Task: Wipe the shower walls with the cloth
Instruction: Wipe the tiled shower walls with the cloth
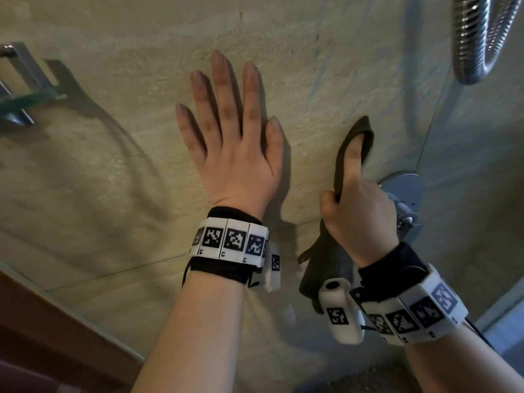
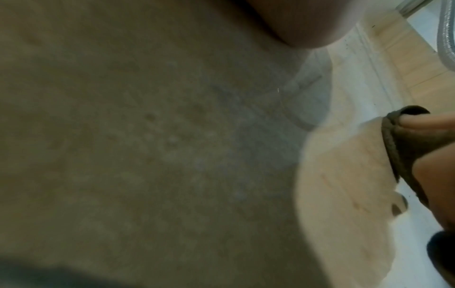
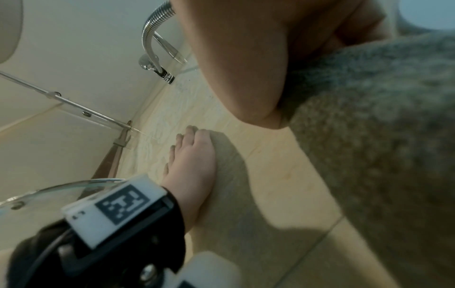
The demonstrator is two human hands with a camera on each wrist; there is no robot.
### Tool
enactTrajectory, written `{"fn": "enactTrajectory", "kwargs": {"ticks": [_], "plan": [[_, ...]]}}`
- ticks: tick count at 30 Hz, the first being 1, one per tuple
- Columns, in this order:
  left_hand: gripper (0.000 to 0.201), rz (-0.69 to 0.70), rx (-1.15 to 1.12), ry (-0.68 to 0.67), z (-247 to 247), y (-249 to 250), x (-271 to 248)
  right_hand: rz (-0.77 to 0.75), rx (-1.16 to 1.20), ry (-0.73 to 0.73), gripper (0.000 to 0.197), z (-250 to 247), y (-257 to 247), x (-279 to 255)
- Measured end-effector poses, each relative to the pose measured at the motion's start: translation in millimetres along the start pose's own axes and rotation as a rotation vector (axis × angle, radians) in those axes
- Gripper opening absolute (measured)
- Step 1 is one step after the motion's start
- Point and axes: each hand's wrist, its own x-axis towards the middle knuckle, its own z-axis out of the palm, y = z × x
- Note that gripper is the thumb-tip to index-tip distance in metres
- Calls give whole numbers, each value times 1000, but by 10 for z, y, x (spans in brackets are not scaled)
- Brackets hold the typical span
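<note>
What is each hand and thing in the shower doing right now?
left hand: open, fingers spread, flat on the wall.
right hand: grips the cloth, one finger out straight pressing it to the wall.
cloth: dark, draped over that finger, the rest hanging below the hand.
shower wall: beige tiles, touched by both hands.
shower hose: hanging in a loop, untouched.
glass shelf: mounted on the wall, untouched.
</note>
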Motion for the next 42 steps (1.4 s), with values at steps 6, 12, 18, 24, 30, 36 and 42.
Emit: {"fn": "enactTrajectory", "kwargs": {"ticks": [6, 12, 18, 24, 30, 36, 42], "plan": [[53, 6, 17, 31, 12, -9, 2, 89, -16, -24, 89, -16, 58, 34], [54, 7, 16, 32, 19, -8, -4, 56, 80, 43, 89, -46, 24, 47], [55, -2, 9, 7, 2, -9, -2, 30, 64, 68, 88, -89, 46, 79], [54, 2, 17, 30, 6, -6, -3, 94, 21, 31, 89, -28, 76, 53], [54, 8, 18, 47, 12, -11, 3, 75, 107, 55, 89, -49, 44, -16], [54, 7, 0, 30, 14, -10, -5, -139, 216, 161, 85, 42, -57, -118], [55, 2, 2, 24, 2, -10, -4, -191, 189, 116, 84, 82, -75, -42]]}}
